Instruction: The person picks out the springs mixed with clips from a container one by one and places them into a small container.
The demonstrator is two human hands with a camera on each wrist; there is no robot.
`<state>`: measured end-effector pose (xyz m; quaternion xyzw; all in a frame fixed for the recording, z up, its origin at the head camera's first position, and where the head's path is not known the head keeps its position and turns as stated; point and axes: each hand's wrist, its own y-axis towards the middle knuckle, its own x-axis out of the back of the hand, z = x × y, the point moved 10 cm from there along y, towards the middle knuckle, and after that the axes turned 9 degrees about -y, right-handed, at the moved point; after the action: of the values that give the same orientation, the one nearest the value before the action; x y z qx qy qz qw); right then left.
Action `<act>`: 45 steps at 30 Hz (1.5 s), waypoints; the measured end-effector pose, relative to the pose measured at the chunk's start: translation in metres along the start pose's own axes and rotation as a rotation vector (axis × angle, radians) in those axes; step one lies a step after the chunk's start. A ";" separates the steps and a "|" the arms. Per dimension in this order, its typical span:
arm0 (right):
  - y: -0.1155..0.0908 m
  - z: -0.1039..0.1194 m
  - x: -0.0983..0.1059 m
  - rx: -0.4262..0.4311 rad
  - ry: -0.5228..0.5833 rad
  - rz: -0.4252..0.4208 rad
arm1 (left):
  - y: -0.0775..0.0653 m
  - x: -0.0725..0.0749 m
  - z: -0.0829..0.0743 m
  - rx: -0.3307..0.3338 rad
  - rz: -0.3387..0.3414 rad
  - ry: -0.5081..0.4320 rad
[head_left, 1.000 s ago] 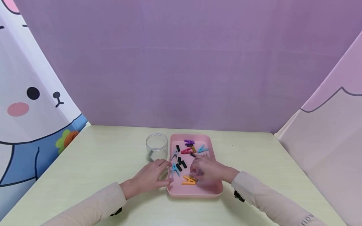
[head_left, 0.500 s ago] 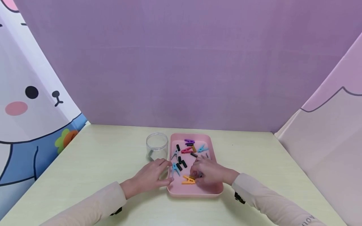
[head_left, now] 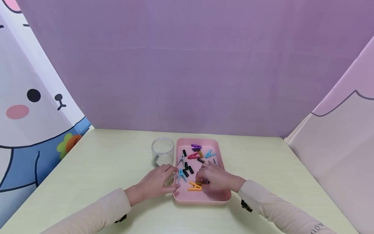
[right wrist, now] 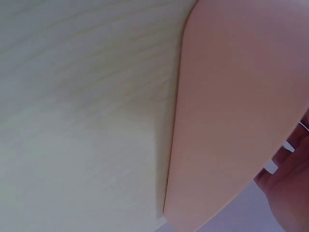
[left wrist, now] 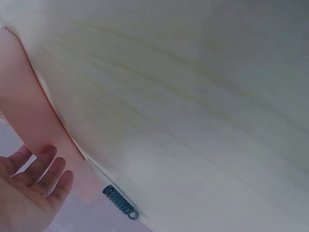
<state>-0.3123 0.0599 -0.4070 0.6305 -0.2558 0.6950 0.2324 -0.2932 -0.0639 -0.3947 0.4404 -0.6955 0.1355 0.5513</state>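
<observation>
A pink tray [head_left: 182, 199] holds several clothespins and small springs. My left hand [head_left: 159, 182] touches its left rim with extended fingers, beside a light blue clothespin [head_left: 181, 175]; the left wrist view shows this hand [left wrist: 36, 188] against the tray wall. My right hand [head_left: 214, 177] is inside the tray, fingers bent downward, pinching a small dark piece [head_left: 206, 181] mostly hidden by the fingers. Close to it lie an orange clothespin [head_left: 194, 187], a gold spring [head_left: 199, 183] and a black spring [head_left: 200, 160]. In the right wrist view, the tray wall partly hides the hand [right wrist: 292, 169].
A clear round jar [head_left: 162, 151] stands left of the tray, with something dark inside. A dark green spring [left wrist: 118, 200] shows in the left wrist view. Purple [head_left: 196, 146], red [head_left: 193, 156] and blue [head_left: 209, 154] clothespins lie toward the tray's back. A purple backdrop [head_left: 187, 81] rises behind the table.
My right hand's fingers have drawn slightly toward the near side of the tray, uncovering more of the black spring behind them. The left hand stays put.
</observation>
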 end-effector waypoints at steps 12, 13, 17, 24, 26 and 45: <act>0.002 0.004 0.001 0.003 -0.011 -0.022 | 0.000 0.000 0.000 0.005 0.005 0.002; 0.002 0.004 0.002 0.006 -0.014 -0.025 | 0.000 0.000 0.000 0.005 0.004 0.003; 0.002 0.006 0.004 0.022 -0.034 -0.045 | -0.001 0.000 0.000 0.003 0.001 0.003; 0.004 0.005 0.017 0.027 -0.036 -0.078 | -0.001 0.000 0.000 0.001 -0.005 0.004; 0.006 0.003 0.022 0.020 -0.038 -0.073 | -0.001 0.000 -0.001 0.000 -0.006 0.004; 0.026 -0.002 0.089 0.114 -0.105 -0.276 | -0.001 0.002 -0.002 -0.003 -0.004 0.000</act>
<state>-0.3387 0.0414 -0.3201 0.7075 -0.1385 0.6357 0.2758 -0.2910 -0.0637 -0.3921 0.4411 -0.6947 0.1333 0.5523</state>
